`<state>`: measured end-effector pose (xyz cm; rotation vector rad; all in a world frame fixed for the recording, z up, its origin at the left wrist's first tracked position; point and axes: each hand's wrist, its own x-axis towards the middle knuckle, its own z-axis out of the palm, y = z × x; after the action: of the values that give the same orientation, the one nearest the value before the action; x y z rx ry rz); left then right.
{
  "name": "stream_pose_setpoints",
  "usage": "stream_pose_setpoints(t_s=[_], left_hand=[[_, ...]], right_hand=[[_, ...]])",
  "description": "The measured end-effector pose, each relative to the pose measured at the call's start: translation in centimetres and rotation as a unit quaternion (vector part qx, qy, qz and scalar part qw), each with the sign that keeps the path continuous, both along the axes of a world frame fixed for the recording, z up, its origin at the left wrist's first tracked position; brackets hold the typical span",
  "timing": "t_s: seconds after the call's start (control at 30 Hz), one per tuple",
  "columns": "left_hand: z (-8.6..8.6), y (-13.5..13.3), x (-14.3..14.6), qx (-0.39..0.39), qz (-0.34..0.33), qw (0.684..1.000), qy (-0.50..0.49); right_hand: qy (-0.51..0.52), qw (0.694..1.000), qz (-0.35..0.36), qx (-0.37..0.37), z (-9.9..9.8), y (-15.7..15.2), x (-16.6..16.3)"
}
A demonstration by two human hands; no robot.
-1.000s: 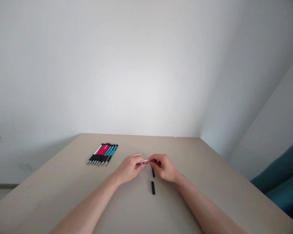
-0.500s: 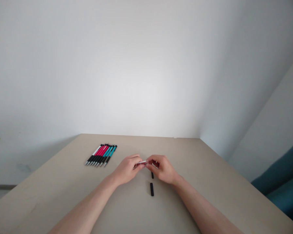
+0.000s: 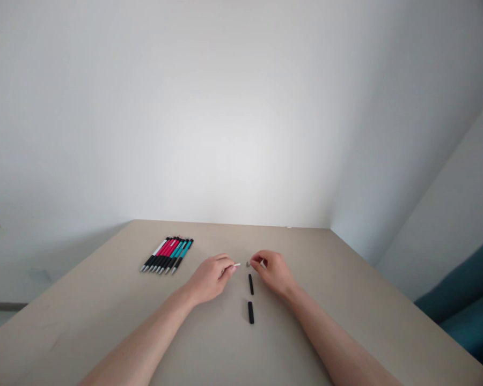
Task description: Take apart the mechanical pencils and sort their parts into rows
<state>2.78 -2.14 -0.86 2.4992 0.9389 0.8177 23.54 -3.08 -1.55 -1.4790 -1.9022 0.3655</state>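
Head view, lower centre of frame: I see the left hand [image 3: 210, 276] clamped on a thin white rod [image 3: 237, 264], the right hand [image 3: 274, 272] pinching a small grey piece [image 3: 248, 264] — parts separated. I would steady both lightly — clear of the slim black piece [image 3: 251, 284] and thicker black piece [image 3: 251, 312] below.

A soft glow brightens the wall [image 3: 241, 134] mid-frame, while the upper corners darken.
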Motion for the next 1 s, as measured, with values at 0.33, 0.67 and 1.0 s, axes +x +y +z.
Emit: stream_pose_setpoints(t_s=[0.33,0.67,1.0], left_hand=[[0.0,-0.7,0.1,-0.019,-0.110,0.992,0.052],[-0.4,-1.8,0.9,-0.023,-0.180,0.979,0.092],[0.0,-2.3,1.0,-0.016,-0.199,0.976,0.085]], right_hand=[[0.005,0.999,0.006,-0.048,-0.1,-0.1,-0.3],[0.035,0.984,0.149,-0.092,0.2,-0.7,-0.7],[0.042,0.974,0.197,-0.101,-0.2,-0.9,-0.9]])
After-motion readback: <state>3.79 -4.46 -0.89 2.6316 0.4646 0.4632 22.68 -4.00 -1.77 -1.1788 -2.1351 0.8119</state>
